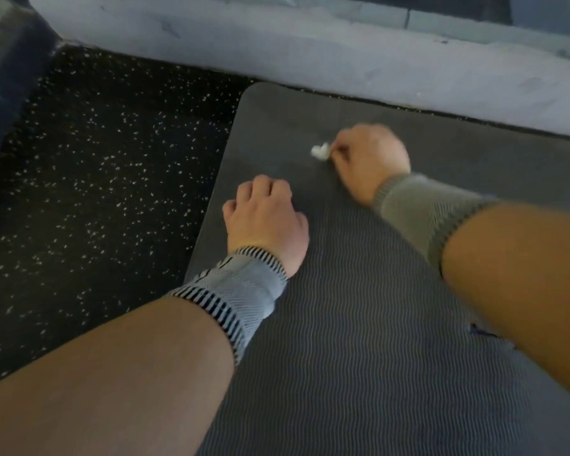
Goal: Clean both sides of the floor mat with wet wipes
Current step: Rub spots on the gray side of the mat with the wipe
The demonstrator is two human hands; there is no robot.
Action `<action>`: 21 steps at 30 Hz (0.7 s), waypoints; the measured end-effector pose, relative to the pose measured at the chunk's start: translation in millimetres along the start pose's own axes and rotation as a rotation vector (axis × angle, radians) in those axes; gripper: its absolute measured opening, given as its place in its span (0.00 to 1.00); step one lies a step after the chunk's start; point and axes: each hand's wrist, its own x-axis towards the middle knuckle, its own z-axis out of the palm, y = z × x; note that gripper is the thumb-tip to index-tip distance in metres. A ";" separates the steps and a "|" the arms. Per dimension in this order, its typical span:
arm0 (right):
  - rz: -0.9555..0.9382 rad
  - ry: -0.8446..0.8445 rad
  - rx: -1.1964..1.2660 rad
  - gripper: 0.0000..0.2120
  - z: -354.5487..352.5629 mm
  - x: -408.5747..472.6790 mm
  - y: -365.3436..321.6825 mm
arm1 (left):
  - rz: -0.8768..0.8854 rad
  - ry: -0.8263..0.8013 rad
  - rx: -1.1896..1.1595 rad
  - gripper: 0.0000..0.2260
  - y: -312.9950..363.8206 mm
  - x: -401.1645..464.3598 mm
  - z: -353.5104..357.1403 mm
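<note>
Now my right hand (371,159) pinches a small crumpled white wet wipe (320,151) against the grey ribbed floor mat (359,324); my left hand (265,215) rests there, fingers curled, holding nothing.

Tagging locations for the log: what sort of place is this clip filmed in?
Probably a gym or home workout room: black speckled rubber flooring, a grey ribbed exercise mat laid on it, and both wrists in knitted support bands.
</note>
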 end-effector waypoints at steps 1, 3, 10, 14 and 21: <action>0.080 0.016 -0.012 0.12 0.4 9.7 4.0 | -0.040 0.011 0.005 0.17 7.0 2.5 2.3; 0.093 0.077 0.029 0.11 7.7 -4.7 2.9 | -0.027 0.040 0.013 0.18 11.5 0.0 10.7; 0.027 0.061 0.052 0.10 -0.1 -6.2 23.7 | 0.048 0.039 0.059 0.23 11.1 -0.3 14.4; 0.126 0.080 0.055 0.11 2.8 1.8 29.3 | 0.035 0.030 0.074 0.25 10.4 -1.7 13.4; 0.070 0.032 0.013 0.12 -5.8 9.5 37.6 | 0.024 -0.003 0.087 0.25 11.3 -0.9 11.7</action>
